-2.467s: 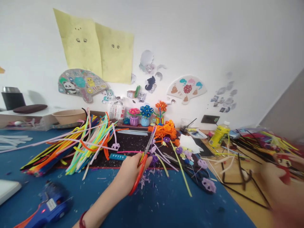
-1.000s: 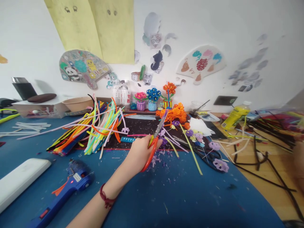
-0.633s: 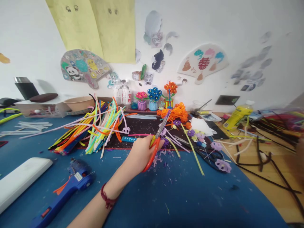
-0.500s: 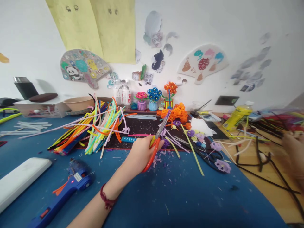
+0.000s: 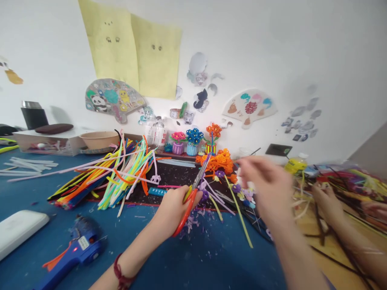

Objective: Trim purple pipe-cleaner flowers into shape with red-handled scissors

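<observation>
The left hand [image 5: 175, 209] grips the scissors [image 5: 188, 208], which point toward the back edge of the bench [image 5: 223, 257]. Purple scraps [image 5: 192, 221] lie below them, by the near edge of the black mat [image 5: 172, 173]. The right hand [image 5: 267, 183], blurred, hangs near the purple flowers [image 5: 236, 188]; whether it holds anything is unclear. Pipe cleaners [image 5: 130, 173] spread across the mat's left edge, and orange flowers [image 5: 219, 160] heap by its far right corner. Three flowerpots [image 5: 191, 150] line the bench's back edge. Past its right edge is a co-worker's hand [image 5: 328, 203].
</observation>
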Motion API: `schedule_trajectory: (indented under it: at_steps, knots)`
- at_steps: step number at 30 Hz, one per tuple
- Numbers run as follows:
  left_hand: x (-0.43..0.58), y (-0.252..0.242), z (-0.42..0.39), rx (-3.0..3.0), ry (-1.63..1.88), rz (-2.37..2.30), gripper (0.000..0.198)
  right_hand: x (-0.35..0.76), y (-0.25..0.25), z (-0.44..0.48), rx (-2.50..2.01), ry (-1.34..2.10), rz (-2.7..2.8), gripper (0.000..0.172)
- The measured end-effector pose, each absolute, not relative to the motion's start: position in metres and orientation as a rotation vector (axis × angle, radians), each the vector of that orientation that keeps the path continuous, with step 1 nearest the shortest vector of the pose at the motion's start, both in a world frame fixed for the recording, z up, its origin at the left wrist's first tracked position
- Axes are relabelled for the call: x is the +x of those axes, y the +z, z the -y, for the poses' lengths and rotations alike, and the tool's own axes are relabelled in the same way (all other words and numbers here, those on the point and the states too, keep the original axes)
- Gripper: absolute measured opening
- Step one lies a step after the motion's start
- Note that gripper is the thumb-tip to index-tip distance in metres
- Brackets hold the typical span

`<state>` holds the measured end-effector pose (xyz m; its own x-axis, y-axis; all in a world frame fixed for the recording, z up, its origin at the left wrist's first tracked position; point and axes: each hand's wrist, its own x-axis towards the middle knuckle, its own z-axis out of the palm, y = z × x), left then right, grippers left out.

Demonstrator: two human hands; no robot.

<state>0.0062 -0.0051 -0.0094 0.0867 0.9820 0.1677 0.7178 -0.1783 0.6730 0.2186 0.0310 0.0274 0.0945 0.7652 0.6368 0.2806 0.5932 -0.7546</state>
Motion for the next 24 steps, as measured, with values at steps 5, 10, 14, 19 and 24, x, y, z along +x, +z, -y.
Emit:
schedule_trajectory:
  at_steps: [5,10,14,19,24]
  knots:
    - [0.004,-0.014,0.001,1.993,0.848,-1.685,0.035,0.164,-0.006,-0.066,-0.783,1.037,1.533,0.028]
    - [0.005,-0.019,-0.002,2.069,0.762,-1.719,0.037,0.173,-0.027,-0.068,-0.683,1.122,1.456,0.025]
    - [0.003,-0.022,-0.003,2.078,0.738,-1.704,0.039,0.178,-0.028,-0.064,-0.709,1.140,1.442,0.025]
    - [0.000,-0.020,-0.003,2.116,0.720,-1.654,0.041,0.180,-0.027,-0.068,-0.717,1.100,1.463,0.025]
    - [0.001,-0.014,-0.002,2.100,0.632,-1.667,0.043,0.186,-0.024,-0.069,-0.736,1.076,1.491,0.025]
